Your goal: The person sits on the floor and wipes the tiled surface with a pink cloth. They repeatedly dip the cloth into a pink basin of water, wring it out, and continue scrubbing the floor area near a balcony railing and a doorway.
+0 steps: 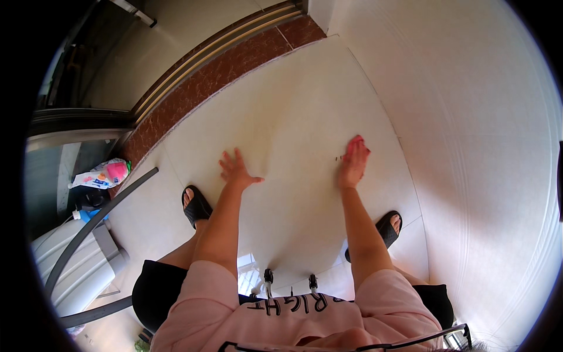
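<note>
My left hand (pixel 237 171) is over the pale tiled floor (pixel 293 205), fingers spread and nothing in it. Whether its fingertips touch the tile, I cannot tell. Farther right, my right hand (pixel 352 167) is closed over a pinkish-red cloth (pixel 367 150), pressed against the floor near the wall. Cloth shows beyond the fingertips and along the right side of the hand; the rest is hidden beneath it. A few small dark specks (pixel 338 158) lie on the tile just left of that hand.
A white wall (pixel 469 129) rises on the right. Far left runs a dark red stone threshold (pixel 205 88) with a metal door track (pixel 193 61). At left are a colourful plastic package (pixel 108 173) and a curved grey bar (pixel 94 223). Small casters (pixel 268 276) stand close to me.
</note>
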The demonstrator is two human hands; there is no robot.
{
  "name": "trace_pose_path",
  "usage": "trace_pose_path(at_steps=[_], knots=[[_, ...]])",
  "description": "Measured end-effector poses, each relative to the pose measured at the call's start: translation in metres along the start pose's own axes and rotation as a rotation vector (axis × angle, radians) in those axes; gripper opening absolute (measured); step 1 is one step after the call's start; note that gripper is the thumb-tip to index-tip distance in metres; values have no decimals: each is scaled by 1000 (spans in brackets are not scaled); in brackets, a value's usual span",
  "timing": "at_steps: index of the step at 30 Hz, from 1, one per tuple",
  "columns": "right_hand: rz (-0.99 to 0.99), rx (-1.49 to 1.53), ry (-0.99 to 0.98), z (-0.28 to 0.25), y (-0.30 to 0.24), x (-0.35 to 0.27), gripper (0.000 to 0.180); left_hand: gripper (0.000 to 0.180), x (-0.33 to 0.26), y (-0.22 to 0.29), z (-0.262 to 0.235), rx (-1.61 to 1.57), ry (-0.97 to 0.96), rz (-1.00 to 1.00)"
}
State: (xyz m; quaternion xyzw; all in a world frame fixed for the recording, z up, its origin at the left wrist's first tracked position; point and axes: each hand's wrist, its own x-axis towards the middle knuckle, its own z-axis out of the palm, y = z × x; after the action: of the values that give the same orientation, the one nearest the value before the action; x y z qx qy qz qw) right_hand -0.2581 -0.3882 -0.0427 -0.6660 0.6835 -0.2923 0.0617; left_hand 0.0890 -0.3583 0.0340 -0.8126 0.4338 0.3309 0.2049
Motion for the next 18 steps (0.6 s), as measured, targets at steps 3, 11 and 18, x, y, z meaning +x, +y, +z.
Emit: trace_pose_path(at_steps=[3,11,18], knots=[[-54,35,-131,27,-55,-3,64,145,1,7,3,44,13,-16],[-357,292,-178,88,-159,-6,43,147,1,16,2,42,31,7],[441,1257,-403,61,-153,67,35,148,4,12,4,21,9,2]])
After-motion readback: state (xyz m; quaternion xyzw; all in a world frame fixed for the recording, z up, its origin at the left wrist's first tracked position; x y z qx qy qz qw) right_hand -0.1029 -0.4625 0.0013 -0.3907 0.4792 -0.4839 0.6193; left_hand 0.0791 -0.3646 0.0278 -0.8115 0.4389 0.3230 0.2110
